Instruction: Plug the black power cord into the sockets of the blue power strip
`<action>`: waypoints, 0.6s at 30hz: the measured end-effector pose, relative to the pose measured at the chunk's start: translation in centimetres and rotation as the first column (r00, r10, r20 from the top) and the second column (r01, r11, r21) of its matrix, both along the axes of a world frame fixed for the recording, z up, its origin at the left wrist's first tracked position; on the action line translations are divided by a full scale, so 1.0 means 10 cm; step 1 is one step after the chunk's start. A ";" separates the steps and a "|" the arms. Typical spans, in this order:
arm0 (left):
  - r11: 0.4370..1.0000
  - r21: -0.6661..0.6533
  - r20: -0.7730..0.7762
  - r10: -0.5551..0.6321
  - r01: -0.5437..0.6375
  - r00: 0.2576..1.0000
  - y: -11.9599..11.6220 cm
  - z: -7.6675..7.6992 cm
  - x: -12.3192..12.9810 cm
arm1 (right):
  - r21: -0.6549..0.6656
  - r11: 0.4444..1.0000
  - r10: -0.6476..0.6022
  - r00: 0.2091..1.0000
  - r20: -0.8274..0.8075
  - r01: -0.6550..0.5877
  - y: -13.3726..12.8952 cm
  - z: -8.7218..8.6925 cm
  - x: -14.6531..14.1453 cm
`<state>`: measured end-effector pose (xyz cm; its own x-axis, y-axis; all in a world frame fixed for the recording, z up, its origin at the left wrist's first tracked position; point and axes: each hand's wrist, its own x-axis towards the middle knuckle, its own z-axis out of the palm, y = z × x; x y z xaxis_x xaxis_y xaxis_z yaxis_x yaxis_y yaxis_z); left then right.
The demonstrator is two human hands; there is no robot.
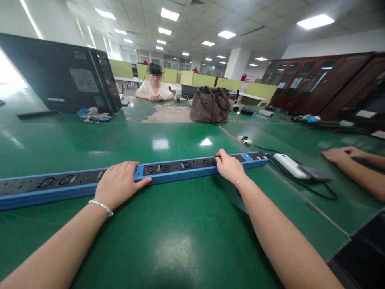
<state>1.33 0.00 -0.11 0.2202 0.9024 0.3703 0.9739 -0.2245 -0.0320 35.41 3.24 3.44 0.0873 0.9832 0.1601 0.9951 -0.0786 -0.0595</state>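
A long blue power strip point(180, 173) with black sockets lies across the green table, running out of view at the left. My left hand point(118, 181) lies over its middle, with the thumb along the near side and the fingers across the top, gripping it. My right hand point(230, 166) is closed in a pinch near the strip's right end. A small black plug point(214, 160) shows partly between its fingers, at the socket face. The fingers hide most of the plug, so how deep it sits cannot be seen.
Right of the strip lie a white device point(290, 165) and a black cable point(319, 194). Another person's hands point(338, 154) rest at the right. Farther back are a black computer case point(69, 76), gloves point(94, 115), a brown bag point(207, 106) and a seated person point(154, 89).
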 end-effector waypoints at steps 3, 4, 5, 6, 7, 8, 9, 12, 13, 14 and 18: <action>1.000 -0.002 -0.001 -0.002 0.002 1.000 0.00 0.00 0.00 | -0.029 1.000 -0.002 1.000 0.021 0.003 0.00 0.03 -0.01; 1.000 -0.002 -0.002 -0.003 0.003 1.000 0.00 0.00 0.00 | -0.041 0.999 0.000 0.999 0.039 0.002 0.01 0.04 -0.02; 1.000 -0.003 -0.001 -0.003 0.003 1.000 0.00 0.00 0.00 | -0.056 0.998 0.006 0.998 0.059 -0.003 0.02 0.06 -0.03; 1.000 -0.003 0.001 -0.002 0.002 1.000 0.00 0.01 0.00 | -0.073 0.997 0.016 0.997 0.077 -0.010 0.02 0.08 -0.03; 1.000 -0.004 0.001 0.000 0.000 1.000 0.00 0.01 0.00 | -0.090 0.996 0.027 0.995 0.092 -0.018 0.03 0.10 -0.04; 1.000 -0.004 0.000 0.001 -0.001 1.000 -0.01 0.01 0.00 | -0.102 0.994 0.038 0.994 0.100 -0.028 0.04 0.12 -0.04; 1.000 -0.004 -0.002 0.003 -0.003 1.000 -0.01 0.02 0.01 | -0.110 0.993 0.047 0.994 0.103 -0.036 0.05 0.13 -0.04; 1.000 -0.003 -0.005 0.002 -0.002 1.000 -0.01 0.02 0.01 | -0.112 0.993 0.052 0.995 0.089 -0.042 0.05 0.12 -0.03; 1.000 -0.002 -0.003 0.001 -0.001 1.000 -0.01 0.01 0.01 | -0.101 0.994 0.043 0.996 0.082 -0.035 0.05 0.10 -0.03; 1.000 0.000 0.000 0.000 0.000 1.000 -0.01 0.01 0.01 | -0.082 0.996 0.031 0.997 0.074 -0.025 0.03 0.08 -0.03; 1.000 0.005 -0.002 -0.004 0.004 1.000 0.00 -0.01 0.00 | 0.001 1.000 -0.018 0.999 0.041 0.018 -0.03 -0.03 -0.05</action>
<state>1.31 -0.03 -0.25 0.2242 0.8998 0.3744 0.9731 -0.2278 -0.0352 34.95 2.98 3.18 0.0980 0.9815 0.1642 0.9952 -0.0962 -0.0185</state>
